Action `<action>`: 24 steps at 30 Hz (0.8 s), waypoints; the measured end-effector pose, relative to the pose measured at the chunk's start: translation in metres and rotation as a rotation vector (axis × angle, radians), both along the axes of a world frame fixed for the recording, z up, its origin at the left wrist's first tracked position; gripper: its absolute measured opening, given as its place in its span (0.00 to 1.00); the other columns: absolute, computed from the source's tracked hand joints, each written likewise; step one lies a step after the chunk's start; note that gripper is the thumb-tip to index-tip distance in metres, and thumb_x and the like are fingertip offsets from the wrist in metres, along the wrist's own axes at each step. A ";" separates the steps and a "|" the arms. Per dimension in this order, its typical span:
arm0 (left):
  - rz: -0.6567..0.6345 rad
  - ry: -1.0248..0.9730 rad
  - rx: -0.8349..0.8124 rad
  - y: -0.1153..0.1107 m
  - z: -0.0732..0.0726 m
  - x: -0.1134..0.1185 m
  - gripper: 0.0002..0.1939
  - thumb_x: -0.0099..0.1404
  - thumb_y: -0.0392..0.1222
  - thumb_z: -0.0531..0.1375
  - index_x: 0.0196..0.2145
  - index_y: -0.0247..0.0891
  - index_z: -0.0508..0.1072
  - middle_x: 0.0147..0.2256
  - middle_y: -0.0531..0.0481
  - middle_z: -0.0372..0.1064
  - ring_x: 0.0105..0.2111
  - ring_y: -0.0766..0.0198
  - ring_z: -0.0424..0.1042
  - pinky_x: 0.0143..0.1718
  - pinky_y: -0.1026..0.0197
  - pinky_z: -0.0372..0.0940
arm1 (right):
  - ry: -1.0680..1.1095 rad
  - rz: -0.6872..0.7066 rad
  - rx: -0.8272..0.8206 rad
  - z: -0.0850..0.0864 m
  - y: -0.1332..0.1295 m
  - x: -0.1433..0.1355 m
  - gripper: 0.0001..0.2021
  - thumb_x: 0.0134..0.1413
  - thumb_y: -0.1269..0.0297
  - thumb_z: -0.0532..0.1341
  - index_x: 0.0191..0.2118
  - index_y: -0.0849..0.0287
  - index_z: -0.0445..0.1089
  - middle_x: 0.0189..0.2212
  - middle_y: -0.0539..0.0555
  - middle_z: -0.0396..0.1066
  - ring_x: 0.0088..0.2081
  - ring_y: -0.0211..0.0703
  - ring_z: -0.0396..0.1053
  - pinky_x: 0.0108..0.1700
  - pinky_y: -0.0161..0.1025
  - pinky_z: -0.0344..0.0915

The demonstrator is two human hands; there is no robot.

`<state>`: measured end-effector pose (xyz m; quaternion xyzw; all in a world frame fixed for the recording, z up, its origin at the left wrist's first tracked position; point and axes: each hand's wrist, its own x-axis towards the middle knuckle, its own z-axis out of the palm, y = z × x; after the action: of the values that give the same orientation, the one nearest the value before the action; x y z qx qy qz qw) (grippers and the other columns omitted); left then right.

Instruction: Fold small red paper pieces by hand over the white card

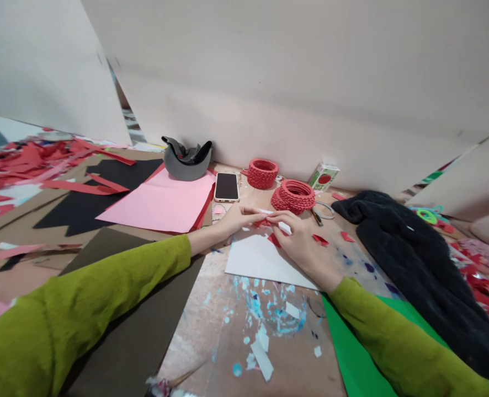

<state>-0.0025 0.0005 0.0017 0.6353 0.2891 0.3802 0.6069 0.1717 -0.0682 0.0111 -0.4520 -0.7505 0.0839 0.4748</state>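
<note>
My left hand [240, 218] and my right hand [292, 237] meet over a white sheet [255, 256] on the table. Between their fingertips they pinch a small red paper piece [262, 222], partly hidden by the fingers. Another bit of red paper [275, 240] lies just under my right hand. Beyond the hands stand two ring-shaped stacks of folded red paper, one rear ring [262, 175] and one nearer ring [293, 197]. Loose folded red pieces [319, 240] lie to the right of my right hand.
A phone [227, 187], a grey cap [187, 161] and pink paper [165, 201] are on the left. A small carton [324, 176] leans near the white board [269, 94]. Dark cloth [410, 275] and green paper [346, 342] lie right. White scraps [262, 358] litter the front.
</note>
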 end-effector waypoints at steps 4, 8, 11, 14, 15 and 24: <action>-0.003 0.015 0.036 0.000 0.000 0.001 0.18 0.55 0.49 0.66 0.37 0.32 0.79 0.30 0.43 0.76 0.28 0.65 0.73 0.30 0.65 0.66 | 0.005 -0.050 -0.073 0.006 -0.002 -0.002 0.10 0.57 0.69 0.53 0.38 0.58 0.72 0.36 0.55 0.74 0.38 0.45 0.71 0.43 0.41 0.65; -0.042 0.036 0.076 0.001 -0.002 0.001 0.17 0.55 0.49 0.66 0.36 0.32 0.79 0.30 0.44 0.76 0.27 0.66 0.72 0.29 0.67 0.64 | 0.003 -0.055 -0.183 0.006 0.000 -0.002 0.10 0.58 0.62 0.55 0.32 0.58 0.72 0.29 0.52 0.74 0.32 0.43 0.70 0.36 0.38 0.64; -0.057 0.055 0.103 0.002 -0.003 0.000 0.17 0.56 0.49 0.65 0.35 0.32 0.79 0.29 0.45 0.76 0.28 0.66 0.72 0.29 0.67 0.63 | 0.003 -0.042 -0.221 0.004 0.002 -0.001 0.09 0.58 0.62 0.56 0.32 0.59 0.71 0.28 0.52 0.74 0.31 0.42 0.70 0.35 0.37 0.64; -0.055 0.067 0.139 0.003 -0.004 0.000 0.16 0.57 0.48 0.64 0.35 0.31 0.79 0.28 0.46 0.75 0.27 0.67 0.71 0.28 0.68 0.62 | 0.016 -0.032 -0.232 0.003 0.003 0.000 0.10 0.57 0.62 0.56 0.31 0.59 0.71 0.29 0.53 0.74 0.32 0.43 0.70 0.36 0.38 0.64; -0.059 0.072 0.150 0.003 -0.004 0.000 0.15 0.58 0.48 0.64 0.34 0.31 0.79 0.28 0.46 0.74 0.27 0.67 0.70 0.28 0.68 0.61 | 0.018 -0.026 -0.235 0.003 0.004 0.000 0.10 0.58 0.61 0.56 0.31 0.59 0.71 0.29 0.53 0.74 0.32 0.43 0.70 0.36 0.38 0.64; -0.098 0.078 0.168 0.005 -0.006 0.001 0.14 0.59 0.46 0.62 0.32 0.30 0.78 0.27 0.47 0.72 0.26 0.68 0.69 0.28 0.67 0.61 | -0.019 -0.069 -0.197 0.006 0.001 -0.001 0.09 0.56 0.63 0.57 0.27 0.59 0.69 0.25 0.51 0.72 0.28 0.41 0.68 0.34 0.36 0.61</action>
<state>-0.0015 0.0051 -0.0047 0.7118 0.2481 0.3477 0.5576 0.1706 -0.0675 0.0170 -0.5229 -0.7270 0.1366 0.4235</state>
